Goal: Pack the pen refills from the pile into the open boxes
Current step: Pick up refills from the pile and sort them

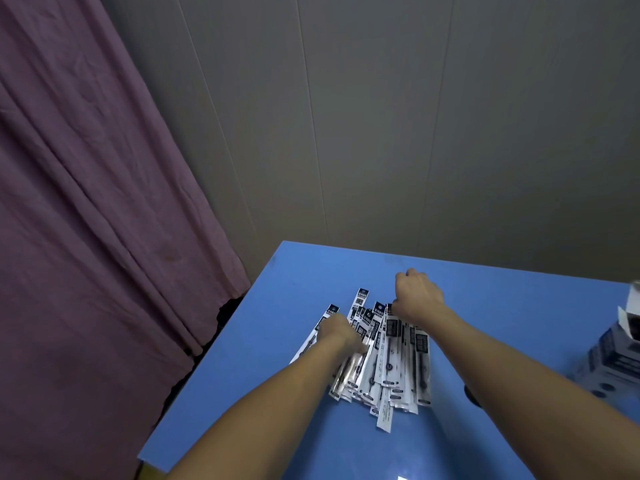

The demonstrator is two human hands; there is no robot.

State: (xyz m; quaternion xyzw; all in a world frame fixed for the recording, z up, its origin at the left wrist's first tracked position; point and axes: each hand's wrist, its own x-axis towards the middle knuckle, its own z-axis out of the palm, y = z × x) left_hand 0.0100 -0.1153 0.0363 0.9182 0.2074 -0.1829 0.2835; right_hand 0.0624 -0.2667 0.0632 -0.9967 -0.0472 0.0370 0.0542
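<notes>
A pile of pen refills (391, 362) in white and black sleeves lies fanned out on the blue table (311, 278). My left hand (337, 332) is down on the pile's left side, with its fingers curled into the packets and the fingertips hidden. My right hand (417, 294) is curled like a fist at the far end of the pile, its thumb side against the top ends of the packets. Open boxes (616, 355) in white and dark print stand at the table's right edge, partly cut off by the frame.
A purple curtain (86, 202) hangs left of the table and a grey panelled wall (415, 116) stands behind it. The table's left edge runs diagonally close to the pile. A small dark object (471, 396) shows beside my right forearm.
</notes>
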